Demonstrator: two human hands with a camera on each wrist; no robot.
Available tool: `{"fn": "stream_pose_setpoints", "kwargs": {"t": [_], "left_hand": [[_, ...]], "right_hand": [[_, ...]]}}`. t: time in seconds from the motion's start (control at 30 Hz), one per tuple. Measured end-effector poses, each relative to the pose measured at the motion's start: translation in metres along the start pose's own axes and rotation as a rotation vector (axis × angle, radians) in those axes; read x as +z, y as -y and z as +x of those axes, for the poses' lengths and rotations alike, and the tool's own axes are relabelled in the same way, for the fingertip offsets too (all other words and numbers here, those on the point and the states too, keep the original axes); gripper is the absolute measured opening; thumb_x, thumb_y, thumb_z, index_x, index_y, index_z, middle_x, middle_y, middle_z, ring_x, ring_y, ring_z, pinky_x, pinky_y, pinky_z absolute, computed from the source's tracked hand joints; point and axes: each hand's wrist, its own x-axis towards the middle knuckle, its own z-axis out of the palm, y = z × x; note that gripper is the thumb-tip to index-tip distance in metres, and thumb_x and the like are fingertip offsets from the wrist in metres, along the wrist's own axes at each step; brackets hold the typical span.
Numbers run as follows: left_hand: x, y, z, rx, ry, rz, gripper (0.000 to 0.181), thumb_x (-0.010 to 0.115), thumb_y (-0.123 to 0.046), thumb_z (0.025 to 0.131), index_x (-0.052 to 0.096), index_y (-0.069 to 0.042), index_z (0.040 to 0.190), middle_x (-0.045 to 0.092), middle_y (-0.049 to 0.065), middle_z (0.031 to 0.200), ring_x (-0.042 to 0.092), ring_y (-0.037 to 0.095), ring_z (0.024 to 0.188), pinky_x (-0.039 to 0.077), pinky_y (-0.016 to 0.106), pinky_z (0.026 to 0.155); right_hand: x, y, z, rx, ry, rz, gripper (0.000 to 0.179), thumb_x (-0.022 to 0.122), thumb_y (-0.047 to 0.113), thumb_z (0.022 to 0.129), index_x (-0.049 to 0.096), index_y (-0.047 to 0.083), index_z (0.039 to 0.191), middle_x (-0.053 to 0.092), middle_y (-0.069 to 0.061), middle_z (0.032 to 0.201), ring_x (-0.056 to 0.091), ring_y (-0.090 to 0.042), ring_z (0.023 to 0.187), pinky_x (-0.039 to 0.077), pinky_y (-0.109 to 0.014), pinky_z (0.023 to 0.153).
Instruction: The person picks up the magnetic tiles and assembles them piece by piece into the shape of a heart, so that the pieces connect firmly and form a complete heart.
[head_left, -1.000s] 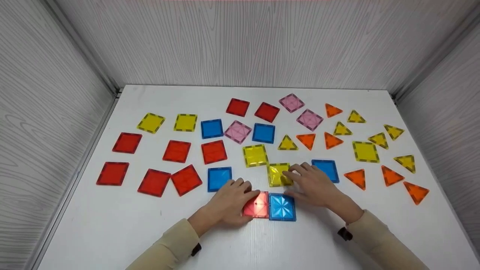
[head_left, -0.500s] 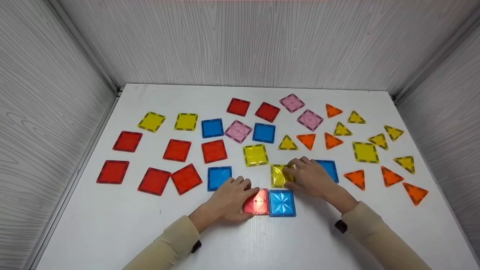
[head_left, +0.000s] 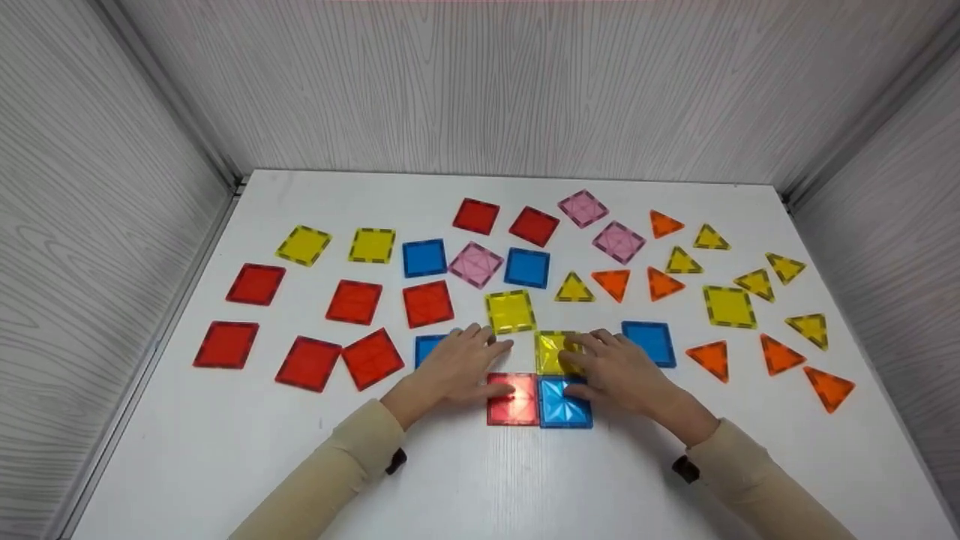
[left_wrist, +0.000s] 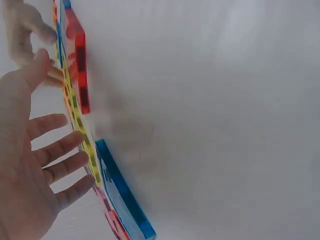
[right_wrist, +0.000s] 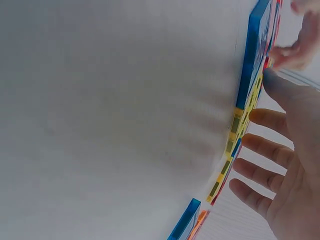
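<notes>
A red square magnetic tile [head_left: 512, 412] and a blue square magnetic tile [head_left: 562, 416] lie side by side near the front middle. Against the blue one's far edge is a yellow square tile [head_left: 553, 349]. My right hand [head_left: 626, 375] is over these last two, its fingertips at the yellow tile and its thumb over the blue. The left hand [head_left: 457, 367] has its thumb over the red tile and its fingers spread, partly covering another blue tile [head_left: 427, 349]. In the left wrist view, the fingers [left_wrist: 60, 150] hold nothing. The right wrist view has the right fingers [right_wrist: 262, 147] loosely extended.
Several red squares [head_left: 307, 364] lie to the left on the white table [head_left: 480, 487]. Pink squares [head_left: 583, 208] are at the back, while orange triangles [head_left: 709, 360] and yellow triangles [head_left: 810, 330] lie right. Another blue square [head_left: 649, 345] lies beside the right hand. Grained panels [head_left: 480, 90] enclose the table.
The yellow tile slid right, then back left and nearer, and now meets the blue tile's far edge. The left hand loosened from the red tile and moved slightly forward.
</notes>
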Motion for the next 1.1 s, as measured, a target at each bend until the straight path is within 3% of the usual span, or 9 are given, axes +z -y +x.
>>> {"fn": "stream_pose_setpoints", "kwargs": {"t": [0.27,0.47,0.6,0.87,1.1], "left_hand": [[-0.009,0.024,0.045,-0.084,-0.073,0.001,0.069,0.061,-0.056,0.103,0.046,-0.021,0.160,0.049,0.015,0.158,0.046,0.033,0.146,0.040,0.055,0.123],[-0.010,0.029,0.063,-0.104,-0.056,-0.016,0.064,0.058,-0.054,0.105,0.046,-0.025,0.161,0.044,0.016,0.161,0.041,0.034,0.149,0.036,0.058,0.125],[-0.010,0.031,0.061,-0.092,-0.044,0.018,0.061,0.058,-0.054,0.105,0.048,-0.030,0.159,0.047,0.014,0.159,0.043,0.032,0.148,0.037,0.058,0.124],[-0.010,0.032,0.037,-0.043,-0.028,0.077,0.058,0.059,-0.053,0.105,0.050,-0.032,0.158,0.053,0.015,0.154,0.049,0.032,0.139,0.042,0.056,0.121],[-0.004,0.026,0.024,0.012,-0.020,-0.003,0.055,0.061,-0.049,0.104,0.052,-0.032,0.156,0.054,0.012,0.152,0.051,0.027,0.136,0.050,0.045,0.115]], "right_hand": [[0.000,0.008,-0.009,0.031,0.062,0.006,0.069,0.065,0.063,0.096,0.058,0.022,0.151,0.055,-0.009,0.158,0.052,-0.037,0.143,0.048,-0.062,0.114],[0.000,0.009,-0.009,0.022,0.053,0.004,0.068,0.067,0.061,0.096,0.059,0.021,0.150,0.057,-0.010,0.156,0.053,-0.037,0.142,0.049,-0.062,0.114],[0.001,0.007,-0.009,0.001,0.041,-0.014,0.068,0.067,0.062,0.096,0.060,0.020,0.149,0.058,-0.011,0.155,0.054,-0.037,0.140,0.050,-0.061,0.113],[0.003,0.006,-0.010,-0.017,0.024,-0.002,0.068,0.066,0.063,0.096,0.060,0.020,0.149,0.058,-0.011,0.155,0.055,-0.036,0.139,0.050,-0.061,0.112],[0.002,0.006,-0.008,-0.018,0.023,0.005,0.069,0.067,0.062,0.096,0.060,0.019,0.149,0.059,-0.011,0.154,0.056,-0.036,0.138,0.052,-0.058,0.110]]}}
